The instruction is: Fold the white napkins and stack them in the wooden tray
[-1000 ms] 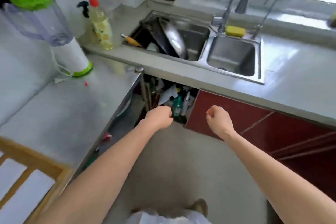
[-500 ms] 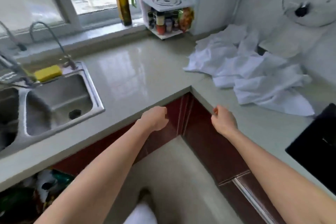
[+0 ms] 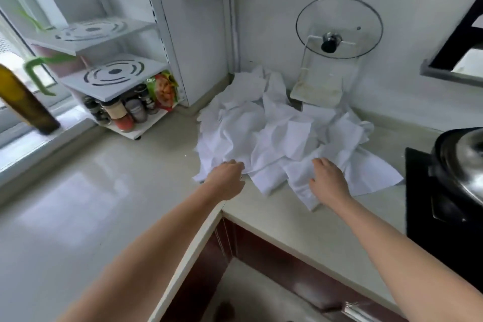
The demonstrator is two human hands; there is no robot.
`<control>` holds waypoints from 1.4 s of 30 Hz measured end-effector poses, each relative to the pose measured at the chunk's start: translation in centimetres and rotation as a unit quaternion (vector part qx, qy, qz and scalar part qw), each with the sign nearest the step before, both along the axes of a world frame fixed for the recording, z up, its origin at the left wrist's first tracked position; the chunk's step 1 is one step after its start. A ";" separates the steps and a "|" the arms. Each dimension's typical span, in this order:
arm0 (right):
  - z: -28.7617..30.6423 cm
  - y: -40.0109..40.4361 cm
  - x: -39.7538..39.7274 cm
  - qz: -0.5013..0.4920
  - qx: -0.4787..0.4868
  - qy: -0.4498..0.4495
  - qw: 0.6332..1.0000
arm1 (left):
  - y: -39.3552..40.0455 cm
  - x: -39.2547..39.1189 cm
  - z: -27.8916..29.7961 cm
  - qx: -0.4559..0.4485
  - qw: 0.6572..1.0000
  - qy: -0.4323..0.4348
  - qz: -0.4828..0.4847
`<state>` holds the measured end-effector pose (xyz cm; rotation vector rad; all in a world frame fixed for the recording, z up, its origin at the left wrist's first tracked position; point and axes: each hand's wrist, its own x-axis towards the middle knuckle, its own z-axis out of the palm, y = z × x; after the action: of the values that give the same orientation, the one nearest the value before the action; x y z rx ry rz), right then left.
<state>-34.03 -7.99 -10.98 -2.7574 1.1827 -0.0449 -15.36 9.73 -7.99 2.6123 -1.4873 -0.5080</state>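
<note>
Head-worn view, angled down, close.

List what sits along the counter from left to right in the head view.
Olive oil bottle → spice rack → pile of white napkins → black pot.

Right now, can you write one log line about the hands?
left hand: touching crumpled white cloth napkins | right hand: resting on pile | folding: not begun | wooden tray: unseen
</note>
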 end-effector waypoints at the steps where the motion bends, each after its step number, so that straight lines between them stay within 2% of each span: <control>1: -0.1 -0.6 0.9 0.008 -0.012 0.000 1.000 | -1.1 0.9 0.1 -0.001 1.000 0.000 -0.009; 6: -1.7 -2.7 5.1 0.055 -0.048 0.059 0.996 | -5.6 2.8 -0.6 0.019 0.998 0.005 -0.060; 13: -4.4 -7.4 9.7 0.154 -0.128 0.175 0.964 | -9.0 5.1 -2.0 0.007 0.999 0.025 -0.035; 16: -4.9 -9.9 11.1 0.190 -0.166 0.112 0.961 | -10.1 6.2 -1.7 -0.005 0.999 0.019 -0.042; 17: -4.6 -10.6 11.5 0.200 -0.135 0.091 0.966 | -10.4 6.6 -1.6 -0.008 0.999 0.021 -0.047; 19: -3.3 -11.9 12.5 0.188 -0.021 0.039 0.981 | -11.2 7.3 -1.0 -0.022 0.997 0.055 -0.050; 21: -1.3 -12.9 13.3 0.149 0.121 -0.057 0.980 | -12.0 8.2 0.2 -0.065 0.990 0.119 -0.033; 23: 1.8 -13.5 14.0 0.131 0.227 -0.180 0.948 | -12.9 9.3 1.9 -0.128 0.974 0.185 -0.007; 25: 5.9 -13.8 14.6 0.109 0.281 -0.278 0.912 | -13.8 10.3 4.3 -0.189 0.942 0.277 0.011; 27: 10.7 -13.6 15.1 0.094 0.321 -0.341 0.878 | -14.7 10.7 7.2 -0.233 0.900 0.367 0.013; 29: 14.7 -13.1 15.3 0.082 0.361 -0.368 0.853 | -15.6 10.6 9.7 -0.258 0.876 0.408 -0.013; 32: 19.1 -12.4 14.6 0.088 0.386 -0.403 0.825 | -16.8 9.6 12.4 -0.253 0.860 0.435 -0.080; 34: 21.5 -11.8 13.8 0.110 0.381 -0.416 0.819 | -17.1 9.0 13.5 -0.258 0.852 0.444 -0.098; 38: 24.9 -10.1 12.5 0.143 0.376 -0.425 0.811 | -16.7 8.4 15.8 -0.340 0.816 0.450 -0.125; 40: 25.9 -9.5 12.7 0.149 0.355 -0.444 0.810 | -16.4 8.3 17.2 -0.346 0.805 0.464 -0.131; 42: 26.5 -9.2 13.3 0.135 0.304 -0.475 0.814 | -15.9 8.2 18.1 -0.324 0.812 0.471 -0.123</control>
<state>-20.70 -17.20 15.52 -1.8447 0.4001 -0.7620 -7.21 -6.14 10.08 1.2962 -1.2744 -0.9233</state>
